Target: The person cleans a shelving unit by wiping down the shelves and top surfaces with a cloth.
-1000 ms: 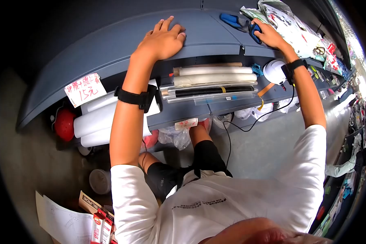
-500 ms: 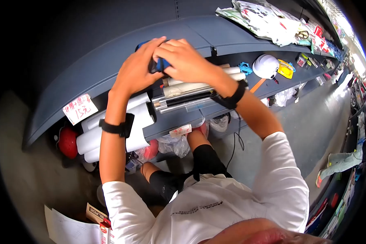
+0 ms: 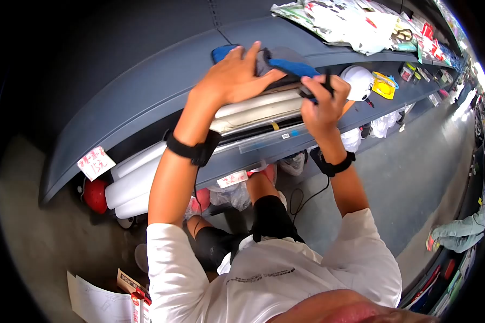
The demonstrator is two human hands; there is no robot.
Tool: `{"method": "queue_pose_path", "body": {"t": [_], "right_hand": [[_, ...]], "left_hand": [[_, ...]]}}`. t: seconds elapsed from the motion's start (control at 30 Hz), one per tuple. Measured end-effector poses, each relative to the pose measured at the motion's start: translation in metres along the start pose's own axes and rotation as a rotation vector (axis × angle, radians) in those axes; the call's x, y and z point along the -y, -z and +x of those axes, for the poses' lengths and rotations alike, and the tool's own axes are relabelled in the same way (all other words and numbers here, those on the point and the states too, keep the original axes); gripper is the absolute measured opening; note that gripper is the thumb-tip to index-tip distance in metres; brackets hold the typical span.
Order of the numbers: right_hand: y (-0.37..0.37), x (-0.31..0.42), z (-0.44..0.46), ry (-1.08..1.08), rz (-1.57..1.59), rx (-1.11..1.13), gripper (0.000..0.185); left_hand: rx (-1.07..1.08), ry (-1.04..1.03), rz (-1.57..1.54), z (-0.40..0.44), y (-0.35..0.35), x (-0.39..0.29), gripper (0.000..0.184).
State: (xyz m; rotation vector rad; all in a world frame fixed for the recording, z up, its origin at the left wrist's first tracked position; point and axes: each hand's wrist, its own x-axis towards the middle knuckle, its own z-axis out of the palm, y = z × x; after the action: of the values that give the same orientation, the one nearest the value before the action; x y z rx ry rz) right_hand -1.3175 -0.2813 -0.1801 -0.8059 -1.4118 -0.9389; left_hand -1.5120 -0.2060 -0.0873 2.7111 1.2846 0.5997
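Observation:
A blue and grey fabric item (image 3: 293, 67) with black straps lies across the front part of the upper grey shelf. Pressed against its left part is my left hand (image 3: 234, 78), fingers spread and thumb stretched along the near side. My right hand (image 3: 324, 102) is closed around a black strap at the item's right end, just past the shelf's front edge. The item's left end shows blue beyond my left fingers. Both wrists wear black bands.
Rolled sheets (image 3: 258, 110) and a white helmet (image 3: 357, 83) are on the lower shelf, near a yellow item (image 3: 384, 85). Plastic-wrapped packages (image 3: 350, 27) lie at the upper right. A price sign (image 3: 96, 163) hangs at the left. Another person's legs (image 3: 461, 232) show at the right.
The blue item went from the right of the shelf to between my hands, then was opened out. My right hand moved left, then back right and down with the strap.

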Motion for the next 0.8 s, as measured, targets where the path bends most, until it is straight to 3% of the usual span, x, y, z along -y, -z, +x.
{"method": "queue_pose_path", "body": {"t": [0.1, 0.17, 0.3, 0.43, 0.5, 0.53, 0.63, 0.7, 0.77, 0.8], "right_hand": [[0.025, -0.041, -0.021, -0.076, -0.027, -0.02, 0.058], [0.04, -0.06, -0.027, -0.269, -0.152, 0.088, 0.054], [0.054, -0.089, -0.034, -0.38, -0.286, 0.275, 0.061], [0.049, -0.104, -0.03, -0.348, -0.347, 0.447, 0.071], [0.041, -0.113, -0.029, -0.354, -0.347, 0.488, 0.075], [0.037, -0.119, -0.027, -0.347, -0.364, 0.498, 0.076], [0.036, -0.139, -0.019, -0.334, -0.406, 0.486, 0.074], [0.038, -0.154, -0.017, -0.366, -0.41, 0.457, 0.072], [0.041, -0.153, -0.023, -0.375, -0.386, 0.379, 0.065], [0.042, -0.151, -0.03, -0.427, -0.323, 0.248, 0.059]], "left_hand": [[0.034, -0.085, -0.011, 0.041, -0.023, -0.04, 0.118], [0.035, -0.093, 0.0, 0.065, -0.035, -0.068, 0.121], [0.037, -0.151, -0.166, 0.124, -0.066, -0.096, 0.134], [-0.047, -0.013, -0.14, 0.146, -0.088, -0.124, 0.138], [-0.242, 0.083, -0.153, 0.138, -0.081, -0.142, 0.133], [-0.205, 0.039, -0.412, 0.122, -0.063, -0.149, 0.053], [-0.189, 0.079, -0.353, 0.115, -0.077, -0.146, 0.053], [-0.138, 0.073, -0.305, 0.103, -0.07, -0.143, 0.054], [-0.097, -0.056, -0.199, 0.092, -0.065, -0.131, 0.125], [-0.101, -0.059, -0.197, 0.083, -0.068, -0.122, 0.125]]}}
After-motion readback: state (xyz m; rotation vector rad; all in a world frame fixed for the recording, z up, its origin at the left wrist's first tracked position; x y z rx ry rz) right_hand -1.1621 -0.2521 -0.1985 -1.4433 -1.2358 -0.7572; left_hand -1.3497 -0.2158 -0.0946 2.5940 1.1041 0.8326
